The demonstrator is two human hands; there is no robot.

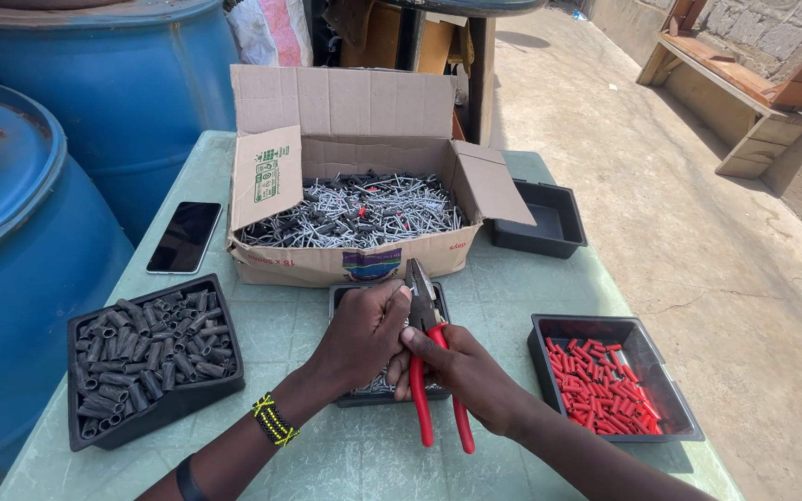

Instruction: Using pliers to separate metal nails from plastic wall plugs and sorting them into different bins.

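Pliers (429, 357) with red handles are clasped in the right hand (461, 371), whose grip is closed around the upper part of the handles; the handle ends hang free below the grip, and the metal nose points up and away from it. The left hand (364, 334) sits touching the right, just to the left of the nose, its fingers curled shut with the fingertips meeting at the nose; whether they pinch a small part there cannot be told. A beaded wristband (274, 420) circles the left wrist.

Directly beneath both grips lies a small black tray (343, 295) holding metal pieces, mostly hidden by the hands. Beyond the grips, touching distance from the tray, stands an open cardboard box (355, 264) filled with silver nail-like fasteners mixed with dark and red bits. Left of the grips, a black tray of dark grey plugs (150, 357) rests on the green worktop (503, 297). Right of the grips, a black tray of red plugs (605, 380) sits well apart. Further right and beyond, an empty-looking black tray (545, 223) stands beside the box. A dark phone (185, 237) lies left of the box, near blue barrels (39, 232).
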